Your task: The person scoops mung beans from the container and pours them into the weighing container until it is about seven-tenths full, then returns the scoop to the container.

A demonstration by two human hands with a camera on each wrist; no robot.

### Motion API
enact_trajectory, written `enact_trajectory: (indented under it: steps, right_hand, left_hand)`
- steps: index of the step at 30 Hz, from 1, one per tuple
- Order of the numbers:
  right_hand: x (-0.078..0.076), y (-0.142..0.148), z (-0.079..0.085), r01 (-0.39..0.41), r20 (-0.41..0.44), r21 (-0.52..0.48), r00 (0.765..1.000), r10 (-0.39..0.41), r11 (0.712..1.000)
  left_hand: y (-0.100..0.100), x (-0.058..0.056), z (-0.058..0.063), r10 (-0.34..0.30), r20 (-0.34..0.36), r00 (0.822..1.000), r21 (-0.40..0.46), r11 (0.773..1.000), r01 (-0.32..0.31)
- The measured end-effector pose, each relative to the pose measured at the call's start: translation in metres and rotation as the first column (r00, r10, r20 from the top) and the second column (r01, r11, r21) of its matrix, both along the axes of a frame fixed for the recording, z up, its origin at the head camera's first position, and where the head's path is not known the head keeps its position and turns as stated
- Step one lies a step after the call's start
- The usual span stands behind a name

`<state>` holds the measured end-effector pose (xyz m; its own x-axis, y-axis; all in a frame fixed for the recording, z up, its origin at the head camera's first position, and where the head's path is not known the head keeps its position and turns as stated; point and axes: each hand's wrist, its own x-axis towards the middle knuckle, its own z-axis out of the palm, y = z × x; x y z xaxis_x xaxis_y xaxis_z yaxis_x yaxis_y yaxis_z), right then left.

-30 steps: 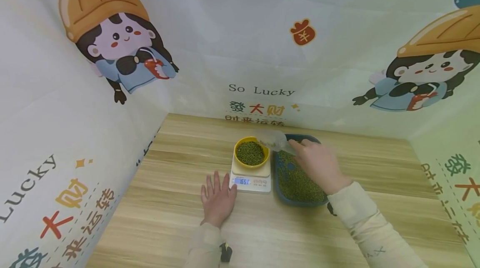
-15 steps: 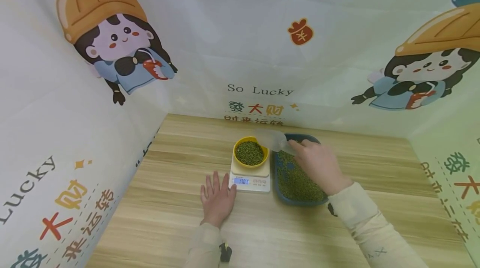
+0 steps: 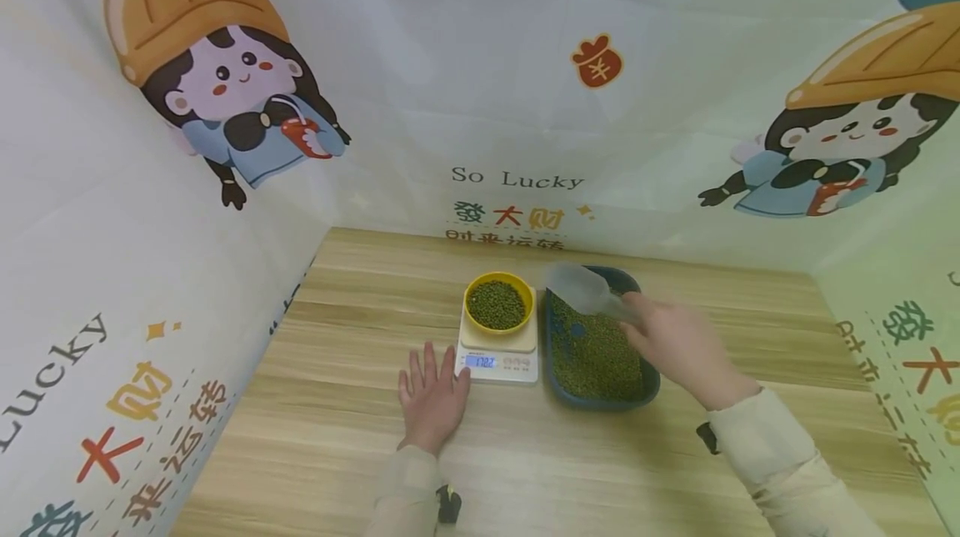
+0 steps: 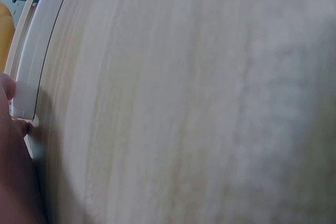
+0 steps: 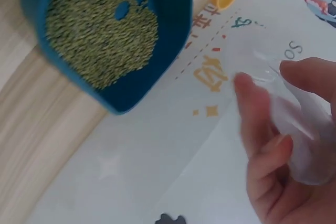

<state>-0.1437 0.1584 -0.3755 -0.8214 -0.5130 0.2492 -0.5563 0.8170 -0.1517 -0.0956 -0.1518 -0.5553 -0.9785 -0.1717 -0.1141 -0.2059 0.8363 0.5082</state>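
Observation:
My right hand (image 3: 678,345) grips a clear plastic scoop (image 3: 576,287) by its handle, above the blue tub (image 3: 600,405) of green mung beans (image 3: 600,358). In the right wrist view the fingers curl round the handle, and no beans show in the scoop. A yellow bowl (image 3: 498,330), filled with mung beans, sits on a white kitchen scale (image 3: 498,343) whose display (image 3: 480,362) is lit. My left hand (image 3: 432,404) rests on the table with fingers spread, its thumb touching the scale's left front edge. The left wrist view shows little of this hand.
The wooden tabletop (image 3: 750,337) spreads around the scale and tub. White printed cloth (image 3: 405,103) encloses the back and both sides. The tub stands just right of the scale, with a narrow gap between them.
My right hand has drawn the scoop back rightward from over the bowl to above the tub. The scoop's beans have gone into the bowl, and the scale's reading has risen. My left hand has stayed still.

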Motion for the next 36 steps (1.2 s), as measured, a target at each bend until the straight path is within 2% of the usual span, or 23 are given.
enact_trajectory:
  steps: [5, 8, 11, 14, 18, 20, 23, 26, 34, 36]
  right_hand:
    - [0.009, 0.022, -0.002, -0.024, 0.086, 0.019, 0.996, 0.022, 1.000]
    - [0.015, 0.033, 0.003, -0.036, 0.187, 0.027, 0.982, 0.030, 0.999]
    - [0.019, 0.040, 0.012, -0.029, 0.334, 0.035, 0.942, 0.016, 0.999]
    - [0.022, 0.043, 0.021, 0.005, 0.479, 0.051, 0.878, -0.029, 0.999]
    - [0.026, 0.043, 0.026, 0.036, 0.567, 0.123, 0.817, -0.100, 0.992]
    - [0.028, 0.043, 0.024, 0.037, 0.583, 0.154, 0.803, -0.121, 0.987]
    - [0.030, 0.042, 0.016, 0.035, 0.575, 0.176, 0.808, -0.131, 0.984]
    - [0.030, 0.041, 0.005, 0.046, 0.546, 0.172, 0.827, -0.134, 0.984]
    - [0.025, 0.036, -0.030, 0.070, 0.409, 0.135, 0.905, -0.120, 0.988]
    - [0.023, 0.034, -0.040, 0.087, 0.391, 0.126, 0.911, -0.130, 0.988]
  left_hand:
    - [0.001, 0.000, 0.000, 0.001, 0.004, 1.000, 0.006, 1.000, -0.001]
    - [0.001, 0.000, 0.000, -0.001, 0.004, 1.000, 0.003, 1.000, 0.001]
    - [0.000, 0.000, 0.000, -0.001, 0.004, 1.000, -0.004, 1.000, 0.001]
    - [0.000, 0.000, 0.000, 0.001, 0.002, 1.000, 0.000, 1.000, -0.001]
    - [0.000, 0.000, 0.000, -0.003, 0.005, 1.000, 0.003, 1.000, 0.003]
    - [0.000, 0.000, 0.000, -0.002, 0.007, 1.000, 0.000, 1.000, 0.002]
    - [0.001, 0.000, -0.001, -0.001, 0.008, 1.000, -0.001, 1.000, 0.001]
    - [0.001, 0.000, -0.002, 0.000, 0.007, 1.000, 0.000, 1.000, 0.000]
    - [0.001, 0.000, -0.003, 0.006, 0.019, 1.000, 0.002, 1.000, -0.007]
    - [0.001, 0.000, -0.003, 0.009, 0.021, 1.000, 0.000, 1.000, -0.009]
